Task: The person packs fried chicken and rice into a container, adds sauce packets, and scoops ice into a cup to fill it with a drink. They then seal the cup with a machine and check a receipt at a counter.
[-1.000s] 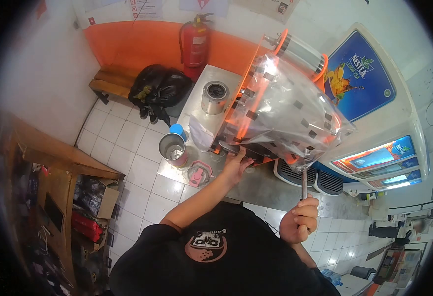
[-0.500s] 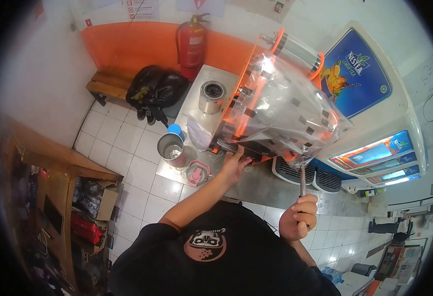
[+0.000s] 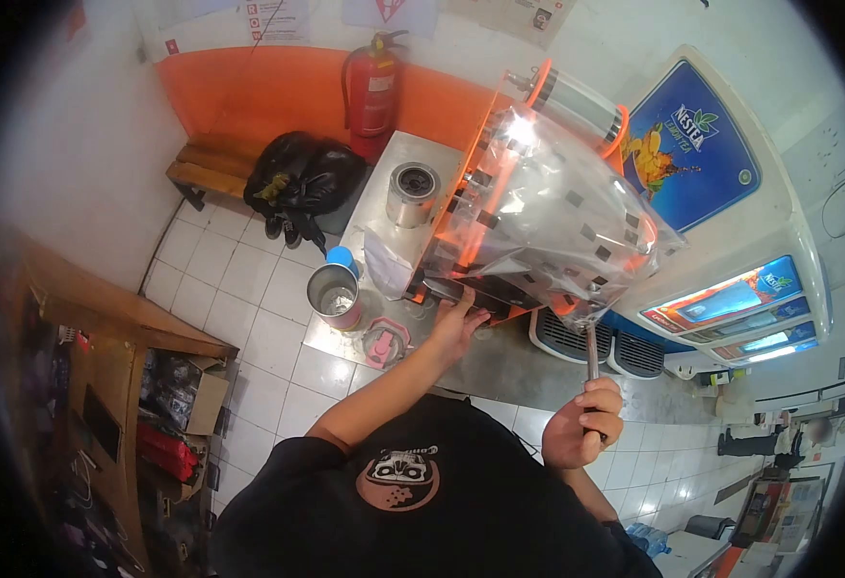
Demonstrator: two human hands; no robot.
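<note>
An orange machine (image 3: 449, 226) with a metal roller stands on the steel counter, draped in clear plastic film (image 3: 553, 207) printed with black squares. It looks like a cup sealer. My left hand (image 3: 456, 332) grips the dark lower front edge of this machine, thumb up; part of the fingers is hidden. My right hand (image 3: 584, 424) is wrapped around a metal lever (image 3: 591, 352) that reaches up to the machine's front, by the film's lower corner. Left of the machine are a lidded metal canister (image 3: 413, 196), an open steel tumbler (image 3: 334, 296) and a pink-and-clear lid (image 3: 385, 343).
A drink dispenser (image 3: 779, 207) with black drip grilles (image 3: 640, 354) stands to the right on the counter (image 3: 509, 358). Behind are a fire extinguisher (image 3: 374, 91), a bench (image 3: 212, 166) and black bags (image 3: 312, 173). A wooden shelf (image 3: 143, 318) is at left. Another person (image 3: 789, 441) is far right.
Both hands keep their holds on the machine's edge and the lever. The whole view has shifted very slightly; otherwise nothing has visibly moved.
</note>
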